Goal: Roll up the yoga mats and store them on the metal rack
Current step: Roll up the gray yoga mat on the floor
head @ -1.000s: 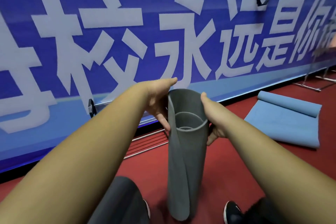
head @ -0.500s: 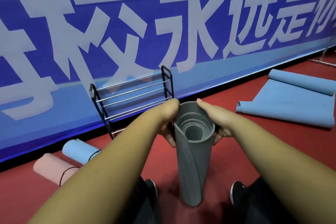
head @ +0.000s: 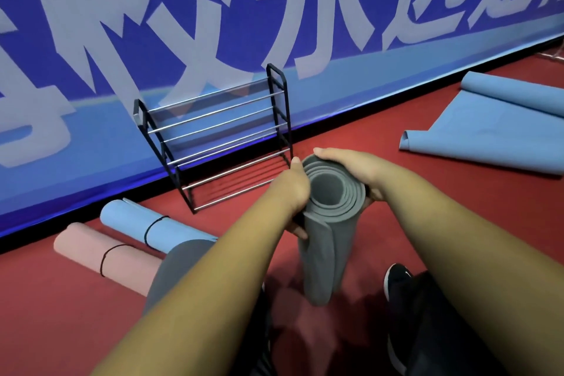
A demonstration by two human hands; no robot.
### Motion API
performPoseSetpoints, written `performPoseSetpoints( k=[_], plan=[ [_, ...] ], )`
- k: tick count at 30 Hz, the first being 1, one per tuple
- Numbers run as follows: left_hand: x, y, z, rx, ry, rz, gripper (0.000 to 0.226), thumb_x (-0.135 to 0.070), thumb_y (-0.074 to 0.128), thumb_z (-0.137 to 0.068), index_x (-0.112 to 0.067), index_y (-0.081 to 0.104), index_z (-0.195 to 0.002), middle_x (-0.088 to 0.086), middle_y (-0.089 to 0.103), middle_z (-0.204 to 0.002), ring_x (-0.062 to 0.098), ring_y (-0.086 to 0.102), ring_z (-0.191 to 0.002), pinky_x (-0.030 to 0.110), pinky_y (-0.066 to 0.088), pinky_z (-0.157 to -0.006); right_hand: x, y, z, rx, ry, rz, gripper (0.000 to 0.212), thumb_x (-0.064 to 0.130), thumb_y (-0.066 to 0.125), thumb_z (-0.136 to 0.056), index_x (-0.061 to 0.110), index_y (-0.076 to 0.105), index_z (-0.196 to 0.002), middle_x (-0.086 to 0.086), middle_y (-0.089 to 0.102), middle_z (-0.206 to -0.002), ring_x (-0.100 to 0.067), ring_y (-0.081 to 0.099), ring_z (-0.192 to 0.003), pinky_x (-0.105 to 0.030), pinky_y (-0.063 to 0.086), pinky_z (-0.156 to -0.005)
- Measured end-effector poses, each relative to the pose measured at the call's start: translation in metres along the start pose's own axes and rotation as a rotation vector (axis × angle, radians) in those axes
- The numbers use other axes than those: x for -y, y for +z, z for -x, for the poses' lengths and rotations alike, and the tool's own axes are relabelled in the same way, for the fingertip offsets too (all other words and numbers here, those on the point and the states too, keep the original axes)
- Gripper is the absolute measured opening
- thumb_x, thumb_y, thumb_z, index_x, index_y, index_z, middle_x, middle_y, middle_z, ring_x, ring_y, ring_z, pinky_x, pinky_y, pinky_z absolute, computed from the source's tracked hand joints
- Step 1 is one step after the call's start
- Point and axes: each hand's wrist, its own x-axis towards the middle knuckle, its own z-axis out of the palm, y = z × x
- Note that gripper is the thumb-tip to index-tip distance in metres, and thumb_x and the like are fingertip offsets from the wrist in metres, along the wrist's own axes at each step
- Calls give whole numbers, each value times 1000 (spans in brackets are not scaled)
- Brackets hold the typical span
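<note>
A grey foam yoga mat [head: 320, 256], rolled into a tight tube, stands on end on the red floor [head: 351, 131] between the person's feet. Its spiral of layers shows at the open top and the loose outer flap runs down its front. Both hands clasp it near the top. The left hand [head: 293, 189] wraps the left side, thumb up against the rim and fingertips curling round lower down. The right hand [head: 351, 168] grips the far and right side, thumb laid along the rim and the fingers tucked behind the roll.

Just beyond the mat, at the far edge of the floor, a black-framed metal rack with silver rods [head: 213, 137] stands against a blue banner with large pale characters [head: 183, 24]; its shelves hold nothing. To the left of the rack, along the same edge, a light-blue rolled mat with a black band [head: 134, 220] lies touching a pink rolled mat with a black band [head: 91, 250]. Towards the right edge of the floor, well apart from the rack, a light-blue mat [head: 488, 137] lies partly unrolled. A grey trouser knee [head: 174, 268] sits low on the left and a black shoe [head: 396, 281] to the right of the grey roll's base.
</note>
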Motion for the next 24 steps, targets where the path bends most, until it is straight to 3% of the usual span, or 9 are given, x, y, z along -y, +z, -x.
performPoseSetpoints(
  k=[6,7,10,12,14,16,18,21,24],
  plan=[
    [14,6,-10,-81,47,57,90,-75,9,-103,-4,58,-129,30,73,-111,55,76,-75,73,60,-60,-11,-5,-41,102,5,-50,99,91,82,-54,20,80,-122,-25,74,-129,-55,65,-126,-82,37,-109],
    [16,8,-11,-99,69,40,90,-76,8,-102,-4,57,-127,30,73,-114,55,76,-81,70,61,-64,-11,-7,-46,108,4,-45,99,91,82,-53,19,80,-122,-25,74,-128,-54,65,-125,-81,38,-110],
    [22,12,-15,-200,148,-114,119,-92,5,-85,-1,54,-145,31,62,-140,51,68,-118,62,57,-100,-5,-7,-41,103,-3,-65,98,91,81,-54,17,81,-118,-26,75,-123,-54,68,-120,-81,41,-108],
    [24,13,-5,-234,197,-142,126,-101,26,-78,-3,40,-156,26,57,-149,45,62,-129,56,50,-110,-2,-9,-39,74,-2,-106,96,92,74,-62,12,81,-114,-29,76,-118,-56,70,-115,-81,44,-105],
    [26,12,0,-273,320,-204,108,-91,52,-83,-22,28,-163,22,50,-154,40,57,-135,48,45,-114,-3,-12,-36,25,-15,-117,95,96,63,-68,11,81,-107,-31,77,-109,-57,73,-102,-77,52,-98],
    [26,9,0,-308,448,-288,92,-78,61,-88,-50,19,-164,16,47,-154,36,56,-136,44,44,-114,-5,-14,-34,-35,-25,-158,89,98,50,-77,15,79,-92,-23,76,-87,-44,76,-76,-59,62,-82],
    [22,3,-5,-336,532,-413,82,-71,57,-89,-65,15,-159,7,54,-149,32,61,-131,46,48,-111,-10,-15,-33,-69,-29,-198,88,96,37,-85,18,77,-85,-14,73,-77,-32,70,-69,-47,61,-72],
    [12,-8,-10,-301,505,-536,80,-59,51,-80,-61,25,-155,7,68,-135,39,72,-105,50,59,-96,-17,-14,-34,-126,-67,-299,77,81,36,-100,12,71,-92,-11,73,-87,-31,71,-85,-53,61,-80],
    [0,-23,-12,-294,461,-524,67,-39,54,-79,-49,48,-145,8,71,-126,40,75,-83,50,66,-74,-18,-10,-28,-106,-118,-422,50,60,45,-107,15,67,-96,-7,69,-94,-25,67,-82,-49,56,-84]
  ],
)
